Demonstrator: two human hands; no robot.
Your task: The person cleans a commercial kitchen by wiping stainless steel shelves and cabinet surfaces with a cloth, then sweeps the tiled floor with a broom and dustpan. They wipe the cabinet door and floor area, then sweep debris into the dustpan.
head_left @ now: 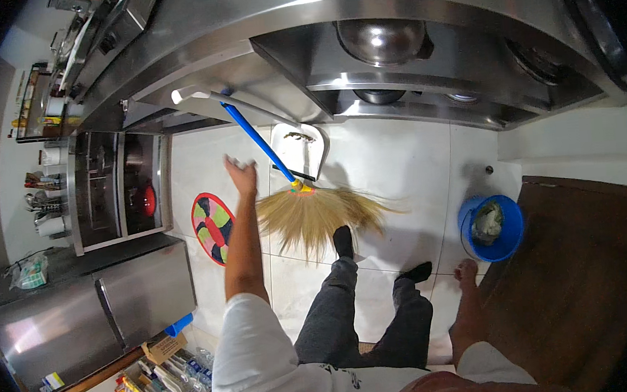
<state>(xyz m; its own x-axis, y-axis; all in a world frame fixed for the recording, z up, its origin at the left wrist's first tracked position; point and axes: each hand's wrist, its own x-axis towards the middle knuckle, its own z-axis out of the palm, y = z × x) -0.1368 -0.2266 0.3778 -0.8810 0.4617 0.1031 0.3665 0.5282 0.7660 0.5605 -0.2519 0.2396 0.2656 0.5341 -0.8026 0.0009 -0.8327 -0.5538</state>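
Note:
My left hand [242, 173] is stretched forward with its fingers apart and nothing in it. Just to its right, a broom [259, 143] with a blue handle and wide straw bristles leans toward the steel counter, its bristles on the floor. Behind the broom lies a white dustpan [301, 153] with dark debris on it; its long pale handle slants up to the left. My right hand [466, 269] hangs low at my side, fingers curled in, holding nothing visible. Close by it stands a blue bucket [516, 229] with a pale bag inside.
A steel counter [386, 0] spans the far side, with a metal pot [382, 41] on a shelf below. A round patchwork mat [214, 228] lies left. Steel cabinets [140, 289] and a crate of bottles and packets [168, 388] line the left. A brown door [567, 286] is at right.

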